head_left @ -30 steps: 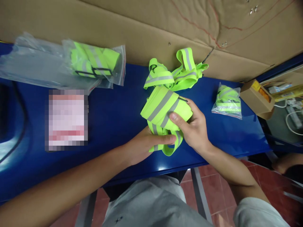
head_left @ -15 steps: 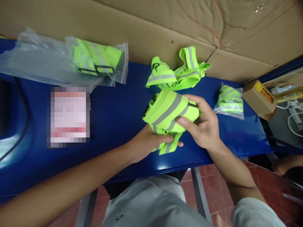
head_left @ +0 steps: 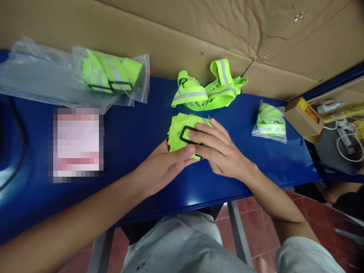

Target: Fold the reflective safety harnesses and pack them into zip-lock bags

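Note:
A folded bundle of neon-yellow reflective strap with a black rectangular buckle on top is held between both hands over the blue table. My left hand wraps its left and near side, thumb on top. Across the top and right of the bundle lies my right hand, fingers pressed against the strap beside the buckle. Just behind it, a loose heap of the same grey-striped strap rests on the table. The underside of the bundle is hidden.
Clear plastic bags lie at the back left, with a bagged strap bundle on them. A smaller bagged bundle sits right, near an open cardboard box. Left stands a blurred-out pale item. Cardboard lines the table's back.
The bundle has been turned and pressed more compact, so its black buckle now faces up. The hanging strap ends no longer show. My right hand has moved from its side over its top.

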A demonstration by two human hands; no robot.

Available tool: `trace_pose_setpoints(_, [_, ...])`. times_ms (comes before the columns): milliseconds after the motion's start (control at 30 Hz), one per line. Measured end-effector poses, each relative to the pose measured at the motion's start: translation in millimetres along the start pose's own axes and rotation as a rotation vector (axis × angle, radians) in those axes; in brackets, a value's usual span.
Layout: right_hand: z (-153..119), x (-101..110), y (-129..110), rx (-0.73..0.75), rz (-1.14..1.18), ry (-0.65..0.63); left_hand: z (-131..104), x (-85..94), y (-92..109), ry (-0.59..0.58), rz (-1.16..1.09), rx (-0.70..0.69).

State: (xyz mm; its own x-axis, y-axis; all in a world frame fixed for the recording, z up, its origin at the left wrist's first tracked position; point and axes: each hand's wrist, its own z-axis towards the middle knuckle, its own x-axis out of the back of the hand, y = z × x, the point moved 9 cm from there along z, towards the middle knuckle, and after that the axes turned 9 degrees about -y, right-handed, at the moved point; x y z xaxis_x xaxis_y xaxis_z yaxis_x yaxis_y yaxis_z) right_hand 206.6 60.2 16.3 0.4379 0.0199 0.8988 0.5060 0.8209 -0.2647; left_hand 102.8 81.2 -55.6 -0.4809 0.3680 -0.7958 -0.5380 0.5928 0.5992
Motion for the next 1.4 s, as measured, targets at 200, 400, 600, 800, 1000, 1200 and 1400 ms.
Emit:
trace_pose_setpoints(200, [-8, 10, 18, -0.207, 0.414, 0.276, 7, 15.1, 11, 0.105, 0.344, -0.014])
trace_pose_setpoints(400, [-13, -19, 48, -0.449, 0.823, 0.135, -3, 13.2, 25, 0.169, 1.016, -0.009])
trace_pose_setpoints(600, [-20, -21, 56, -0.499, 1.011, 0.150, 0, -5.7, 38, 0.146, 1.628, 0.072])
trace_pose_setpoints(800, [-30, -34, 72, -0.699, 1.405, 0.351, -9, 1.0, 108, 0.121, 2.014, 0.134])
trace_pose_setpoints(1000, [-36, -29, 83, -0.832, 1.476, 0.524, -34, 50.8, 198, 0.638, 2.391, 0.295])
trace_pose_setpoints(1200, [-35, -38, 85, -0.846, 1.510, 0.519, -46, 58.3, 243, 0.894, 2.323, 0.397])
trace_pose_setpoints(1400, [-40, -39, 93, -0.888, 1.519, 0.612, -115, 22.2, 324, 1.518, 2.066, -0.054])
